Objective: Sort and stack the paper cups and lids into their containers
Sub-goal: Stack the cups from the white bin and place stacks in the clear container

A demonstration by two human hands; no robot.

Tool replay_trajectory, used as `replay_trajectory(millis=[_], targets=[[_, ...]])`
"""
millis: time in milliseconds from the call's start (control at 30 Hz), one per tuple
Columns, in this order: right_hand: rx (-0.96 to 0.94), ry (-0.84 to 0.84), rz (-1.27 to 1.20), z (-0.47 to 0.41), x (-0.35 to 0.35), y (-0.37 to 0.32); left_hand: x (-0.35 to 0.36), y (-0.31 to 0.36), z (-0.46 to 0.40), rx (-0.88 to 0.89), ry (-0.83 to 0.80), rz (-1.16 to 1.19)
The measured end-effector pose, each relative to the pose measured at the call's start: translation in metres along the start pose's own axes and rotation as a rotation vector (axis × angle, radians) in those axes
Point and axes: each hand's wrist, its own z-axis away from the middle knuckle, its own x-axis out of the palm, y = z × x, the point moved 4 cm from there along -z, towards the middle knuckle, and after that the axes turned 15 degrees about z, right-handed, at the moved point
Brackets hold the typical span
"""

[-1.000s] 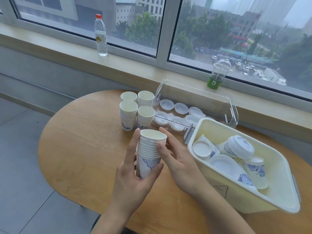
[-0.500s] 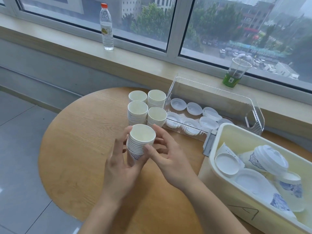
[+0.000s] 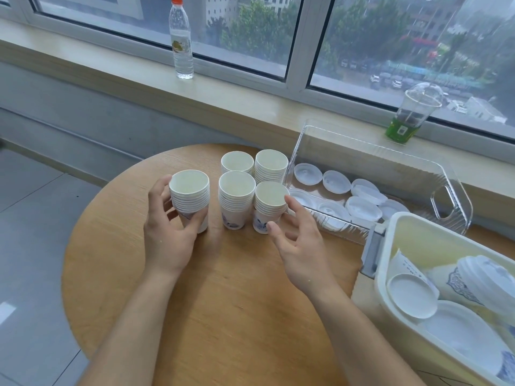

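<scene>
Head view: the left hand [image 3: 167, 232] is gripping a nested stack of paper cups [image 3: 190, 200], fingers curled round its side, and is now standing it on the bench [image 3: 223, 302] just left of the four cup stacks [image 3: 252, 190] already grouped there; a second ago both hands were holding this stack up in front of the body. The right hand [image 3: 299, 243] is now off it, fingers spread and loosely bent, holding nothing, hovering beside the nearest standing stack, contact uncertain. White lids [image 3: 335, 182] are lying in rows inside the clear tray [image 3: 434, 174] to the right. The cream bin [image 3: 386, 277] is still holding loose lids and lidded cups, so sorting is likely only partway done; the freed right hand is probably heading there next.
</scene>
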Motion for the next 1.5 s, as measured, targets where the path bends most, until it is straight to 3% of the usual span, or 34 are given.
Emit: replay_trajectory(millis=[633, 833, 1033, 1300, 1500], targets=[[-0.004, -0.002, 0.027, -0.002, 0.004, 0.006, 0.018, -0.012, -0.019, -0.010, -0.055, -0.010], [-0.050, 0.032, 0.115, 0.011, -0.007, -0.008, 0.009, 0.014, -0.004, 0.142, -0.027, -0.258], [-0.137, 0.082, 0.072, 0.037, -0.030, -0.030, 0.005, 0.047, 0.026, 0.123, 0.005, -0.193], [-0.233, 0.187, 0.117, 0.089, -0.094, -0.038, 0.051, 0.098, 0.080, 0.049, -0.126, -0.001], [-0.188, 0.321, 0.274, 0.119, -0.154, -0.002, 0.101, 0.127, 0.137, 0.038, -0.343, 0.084]])
